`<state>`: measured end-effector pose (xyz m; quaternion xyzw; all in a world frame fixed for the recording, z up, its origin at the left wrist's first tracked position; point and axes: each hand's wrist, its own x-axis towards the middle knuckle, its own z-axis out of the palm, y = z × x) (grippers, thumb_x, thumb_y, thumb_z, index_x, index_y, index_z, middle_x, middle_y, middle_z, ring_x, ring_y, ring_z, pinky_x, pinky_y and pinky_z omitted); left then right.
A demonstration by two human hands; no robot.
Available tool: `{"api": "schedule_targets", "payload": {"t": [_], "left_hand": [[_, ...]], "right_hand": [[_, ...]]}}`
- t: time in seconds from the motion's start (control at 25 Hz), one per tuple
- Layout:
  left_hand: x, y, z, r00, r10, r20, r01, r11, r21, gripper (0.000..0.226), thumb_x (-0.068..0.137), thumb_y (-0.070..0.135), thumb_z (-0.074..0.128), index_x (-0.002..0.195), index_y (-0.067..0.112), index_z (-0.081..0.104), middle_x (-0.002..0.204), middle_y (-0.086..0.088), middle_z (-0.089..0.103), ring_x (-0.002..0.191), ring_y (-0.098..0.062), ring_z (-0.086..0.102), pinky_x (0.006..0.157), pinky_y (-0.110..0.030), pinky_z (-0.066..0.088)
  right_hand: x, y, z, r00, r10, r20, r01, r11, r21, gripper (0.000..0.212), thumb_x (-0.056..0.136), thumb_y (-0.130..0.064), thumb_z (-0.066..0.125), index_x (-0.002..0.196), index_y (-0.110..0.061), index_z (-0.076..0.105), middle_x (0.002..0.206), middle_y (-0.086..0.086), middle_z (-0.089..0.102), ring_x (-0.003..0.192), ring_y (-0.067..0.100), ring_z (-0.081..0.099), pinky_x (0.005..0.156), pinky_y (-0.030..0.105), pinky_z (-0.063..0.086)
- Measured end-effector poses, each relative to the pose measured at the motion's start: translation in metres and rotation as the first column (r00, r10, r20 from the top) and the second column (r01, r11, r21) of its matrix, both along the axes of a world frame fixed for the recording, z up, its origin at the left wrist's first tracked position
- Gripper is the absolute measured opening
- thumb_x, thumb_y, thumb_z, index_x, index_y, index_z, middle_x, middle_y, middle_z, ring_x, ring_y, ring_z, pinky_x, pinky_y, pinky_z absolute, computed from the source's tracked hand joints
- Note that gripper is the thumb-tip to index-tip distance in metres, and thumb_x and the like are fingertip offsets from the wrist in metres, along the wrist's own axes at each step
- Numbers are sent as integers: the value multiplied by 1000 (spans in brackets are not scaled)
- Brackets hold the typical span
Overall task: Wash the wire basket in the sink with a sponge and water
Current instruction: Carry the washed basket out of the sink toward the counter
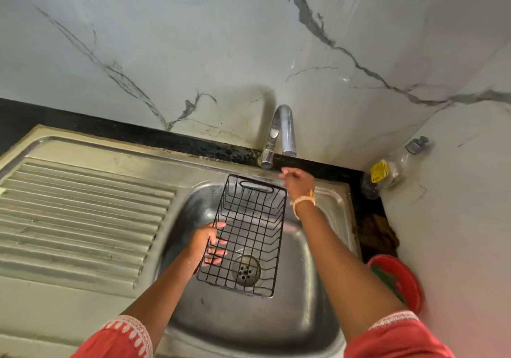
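A: What are the fingers doing?

B: The left hand [206, 242], centre frame, curls its fingers through the mesh of a black wire basket [246, 236], gripping its left long side. The right hand [297, 183], just above and right of the basket, hangs with fingers loosely bent and holds nothing.

A: Where is the basket?

B: Held tilted over the steel sink [326, 260] bowl; the drain [246, 270] shows through its lower wires.

A: What surrounds it?

B: A chrome tap [280, 133] stands just above the right hand, with no water visible. A ribbed draining board [83, 213] fills the left. At right, a clear bottle [392, 168] leans in the corner, and a red bowl [398, 283] sits lower right. A veined marble wall [193, 39] spans the top.
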<state>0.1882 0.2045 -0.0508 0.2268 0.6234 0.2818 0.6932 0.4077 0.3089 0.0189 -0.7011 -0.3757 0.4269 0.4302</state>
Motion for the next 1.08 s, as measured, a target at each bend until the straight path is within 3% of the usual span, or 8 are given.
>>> {"api": "schedule_targets", "payload": {"t": [0.08, 0.2, 0.28, 0.44, 0.6, 0.76, 0.92, 1.08], "left_hand": [[5, -9, 10, 999, 36, 24, -37, 999, 9, 50, 71, 10, 39, 114, 23, 62, 103, -17, 63, 88, -35, 65, 70, -34, 51], [11, -27, 20, 996, 68, 61, -72, 996, 61, 45, 77, 9, 38, 114, 22, 62, 105, -18, 63, 92, -36, 65, 73, -37, 53], [15, -38, 25, 992, 92, 88, -99, 992, 78, 41, 79, 12, 38, 113, 20, 61, 105, -19, 63, 86, -35, 67, 73, -38, 53], [17, -52, 33, 989, 91, 114, -103, 989, 108, 37, 84, 16, 41, 118, 15, 56, 100, -21, 59, 77, -32, 64, 64, -36, 52], [20, -59, 46, 991, 86, 107, -97, 990, 107, 31, 85, 22, 53, 114, 10, 54, 91, -19, 58, 75, -34, 61, 61, -36, 52], [21, -64, 62, 995, 33, 96, -45, 990, 132, 30, 83, 28, 58, 107, 12, 52, 104, -21, 58, 96, -36, 61, 77, -42, 52], [19, -71, 72, 992, -36, 124, 14, 985, 172, 24, 85, 37, 56, 84, 14, 59, 75, -10, 65, 81, -30, 60, 77, -39, 49], [13, -69, 84, 988, -100, 119, 91, 992, 85, 46, 76, 55, 56, 87, 11, 64, 79, -11, 67, 80, -29, 62, 80, -41, 51]], "right_hand": [[4, -38, -13, 970, -60, 237, 84, 992, -94, 26, 91, -32, 56, 105, -15, 70, 112, 11, 68, 105, 30, 62, 95, 43, 49], [4, -100, -22, 987, 0, -159, -65, 913, -403, 56, 93, -54, 46, 135, -17, 50, 136, 12, 50, 126, 37, 47, 93, 43, 43], [3, -130, -17, 897, -3, -442, -221, 864, -453, 62, 90, -67, 39, 122, -17, 56, 124, 15, 58, 114, 41, 55, 86, 49, 48], [5, -156, -19, 805, -32, -592, -282, 858, -429, 80, 85, -76, 30, 116, -11, 65, 112, 24, 65, 102, 39, 63, 90, 52, 50], [7, -165, -8, 841, -76, -535, -225, 852, -474, 78, 79, -80, 35, 120, -19, 61, 113, 21, 66, 104, 39, 62, 92, 54, 47], [8, -176, 12, 878, -73, -474, -213, 827, -521, 67, 82, -65, 51, 121, -12, 58, 112, 20, 64, 107, 38, 60, 89, 53, 48], [7, -191, 34, 877, -28, -480, -252, 824, -507, 47, 79, -32, 59, 117, -5, 49, 108, 19, 59, 103, 38, 59, 81, 48, 49], [5, -204, 52, 848, 29, -529, -326, 816, -478, 28, 73, -25, 50, 94, -6, 54, 94, 16, 63, 92, 35, 57, 81, 45, 48]]}}
